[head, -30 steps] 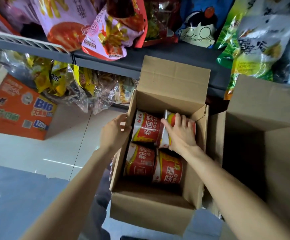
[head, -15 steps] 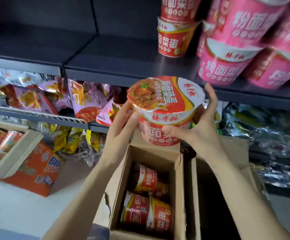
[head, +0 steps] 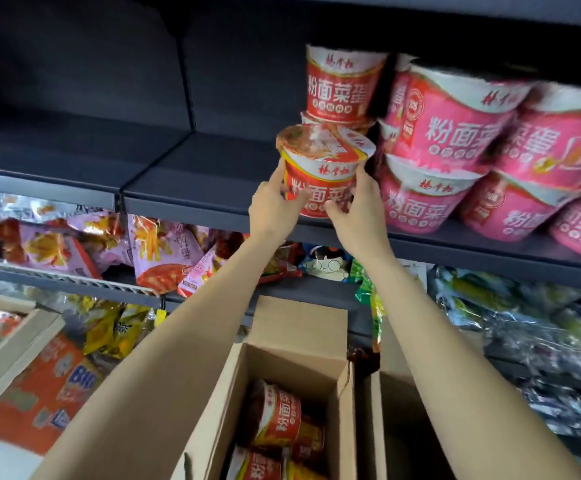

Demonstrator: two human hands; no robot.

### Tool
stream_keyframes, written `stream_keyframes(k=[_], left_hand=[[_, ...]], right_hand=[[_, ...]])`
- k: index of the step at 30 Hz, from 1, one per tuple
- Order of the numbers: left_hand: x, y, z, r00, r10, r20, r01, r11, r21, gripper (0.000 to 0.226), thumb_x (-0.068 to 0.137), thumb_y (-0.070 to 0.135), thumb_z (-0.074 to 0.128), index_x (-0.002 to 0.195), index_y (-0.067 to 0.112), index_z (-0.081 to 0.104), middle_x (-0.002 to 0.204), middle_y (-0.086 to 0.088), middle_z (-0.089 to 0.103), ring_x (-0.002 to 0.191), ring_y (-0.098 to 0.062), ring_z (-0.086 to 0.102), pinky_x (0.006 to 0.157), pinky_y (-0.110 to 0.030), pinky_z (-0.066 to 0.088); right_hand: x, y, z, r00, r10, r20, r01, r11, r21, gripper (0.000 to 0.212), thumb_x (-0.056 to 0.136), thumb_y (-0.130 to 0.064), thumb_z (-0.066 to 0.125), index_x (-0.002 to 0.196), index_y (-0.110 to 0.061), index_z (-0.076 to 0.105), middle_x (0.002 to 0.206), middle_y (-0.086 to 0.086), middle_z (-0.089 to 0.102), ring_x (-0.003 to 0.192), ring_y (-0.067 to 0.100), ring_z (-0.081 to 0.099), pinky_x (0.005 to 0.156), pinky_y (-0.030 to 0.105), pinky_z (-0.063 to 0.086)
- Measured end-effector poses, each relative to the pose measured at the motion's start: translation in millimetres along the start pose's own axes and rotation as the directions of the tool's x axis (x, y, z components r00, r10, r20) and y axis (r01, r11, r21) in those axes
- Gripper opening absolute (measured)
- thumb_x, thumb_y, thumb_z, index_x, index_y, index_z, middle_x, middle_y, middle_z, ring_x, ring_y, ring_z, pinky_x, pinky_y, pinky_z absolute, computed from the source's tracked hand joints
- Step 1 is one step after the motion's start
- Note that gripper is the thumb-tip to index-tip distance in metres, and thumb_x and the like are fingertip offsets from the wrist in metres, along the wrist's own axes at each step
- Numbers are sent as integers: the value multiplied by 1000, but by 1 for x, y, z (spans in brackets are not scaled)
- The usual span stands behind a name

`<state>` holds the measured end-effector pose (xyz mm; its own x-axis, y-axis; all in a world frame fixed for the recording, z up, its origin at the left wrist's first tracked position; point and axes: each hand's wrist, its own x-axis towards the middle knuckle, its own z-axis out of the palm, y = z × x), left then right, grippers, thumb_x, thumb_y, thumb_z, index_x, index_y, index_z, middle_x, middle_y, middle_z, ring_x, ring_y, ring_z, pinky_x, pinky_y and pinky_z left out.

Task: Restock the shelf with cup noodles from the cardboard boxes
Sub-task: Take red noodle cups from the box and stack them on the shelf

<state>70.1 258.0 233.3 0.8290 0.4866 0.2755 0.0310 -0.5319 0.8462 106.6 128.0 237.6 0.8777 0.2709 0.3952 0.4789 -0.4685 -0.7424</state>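
Both hands hold one red cup at the front edge of the dark shelf: the left hand curls round its left side, the right hand round its right, each grip closed on the cup's tapered wall. The cup stands nearly upright, its round printed foil lid showing (whether its base touches the shelf cannot be told). Just behind it on the shelf stands a stack of two like red cups, and to the right of the held cup pink cups are piled two high, glossy and tapered like it.

Below the shelf, an open cardboard box of plain brown corrugated board holds more red cups lying on their sides, at least three showing. A second box stands just right of it, touching; its inside is dark and its contents cannot be seen.

Under the shelf, left of the box, crinkled foil snack bags lie on a lower rack.
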Motion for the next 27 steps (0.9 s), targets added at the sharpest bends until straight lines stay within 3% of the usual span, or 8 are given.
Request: stream_keyframes(k=[2,4,6,11,15,19,22,27], left_hand=[[1,3,0,998,-58,40,62,991,-115,62,92,30,56,147,33,29,115,-1,64,103,-17,59,82,-26,49],[-10,-4,-8,993,-97,62,107,978,-178,57,94,25,54,147,27,33,127,3,61,113,-12,56,82,-15,43],[-32,-22,-19,998,-65,2,65,991,-117,53,94,23,54,144,24,39,130,5,58,117,-9,53,93,-19,42],[-110,-92,-32,984,37,-172,-50,996,-70,33,91,13,53,123,21,57,103,10,67,96,-3,60,82,-16,46],[-164,-173,-20,994,-88,-68,93,993,72,30,86,24,57,116,21,61,93,10,67,87,-15,62,76,-40,52],[-193,-237,-1,892,-405,200,293,855,427,57,84,45,64,136,26,48,126,-3,55,113,-25,54,91,-39,46],[-201,-263,12,827,-482,289,316,824,471,55,86,45,61,138,37,44,130,-1,53,112,-21,56,91,-35,47],[-199,-279,20,886,-402,229,274,855,439,43,86,21,65,125,38,58,115,9,65,91,-6,67,66,-20,45]], right_hand=[[-17,0,0,996,-84,-11,83,994,-73,62,91,-11,58,147,-9,30,149,7,33,134,17,36,103,12,25],[-42,3,3,972,-225,-71,214,968,-133,53,90,-6,56,140,-9,42,141,6,47,128,19,45,107,25,34],[-69,13,12,935,-345,-85,323,925,-202,46,87,-4,55,133,-11,52,124,4,61,113,21,56,101,40,44],[-130,59,53,940,-302,161,331,921,-204,28,88,-16,62,117,-17,64,88,-4,72,74,15,67,61,25,50],[-172,114,100,895,-77,439,222,931,-290,24,90,-24,61,112,-19,65,96,-2,73,83,20,69,66,26,49],[-206,172,154,710,291,641,36,894,-446,49,91,-41,57,135,-20,50,132,4,56,121,25,53,95,35,47],[-225,203,194,518,580,629,-208,798,-565,69,89,-50,56,145,-19,32,146,16,35,134,38,35,107,45,36],[-238,241,236,345,770,537,-490,636,-596,93,76,-66,62,148,-29,16,149,20,19,134,48,26,108,56,31]])
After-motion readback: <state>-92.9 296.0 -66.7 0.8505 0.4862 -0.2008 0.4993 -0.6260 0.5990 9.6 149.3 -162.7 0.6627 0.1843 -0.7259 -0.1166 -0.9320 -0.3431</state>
